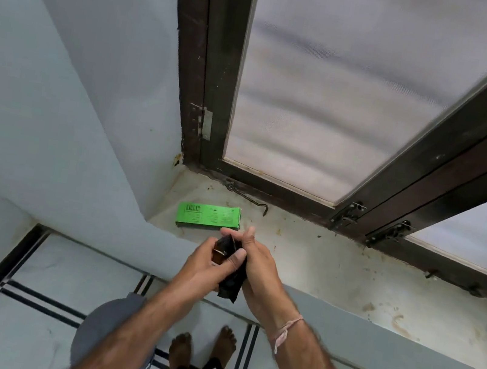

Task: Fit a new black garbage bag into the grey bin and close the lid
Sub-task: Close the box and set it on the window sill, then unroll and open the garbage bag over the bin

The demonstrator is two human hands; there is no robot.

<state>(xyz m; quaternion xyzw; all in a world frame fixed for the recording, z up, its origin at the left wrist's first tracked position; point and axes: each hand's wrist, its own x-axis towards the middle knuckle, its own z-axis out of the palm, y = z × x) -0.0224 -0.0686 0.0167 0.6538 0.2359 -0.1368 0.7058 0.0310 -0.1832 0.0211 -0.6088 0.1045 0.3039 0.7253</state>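
A folded black garbage bag (232,284) is held between both hands in front of the window sill. My left hand (207,263) grips its upper part, thumb across the plastic. My right hand (258,266) pinches the bag from the right side, fingers curled over its top. The bag's lower end hangs below the hands. The grey bin (104,328) stands on the floor below my left forearm, which hides part of it; only its rounded grey top shows.
A green box (208,217) lies on the stained sill (333,272) just beyond the hands. A mesh window with a dark frame (213,84) rises behind it. A pale wall corner stands at left. My bare feet (202,353) rest on tiled floor.
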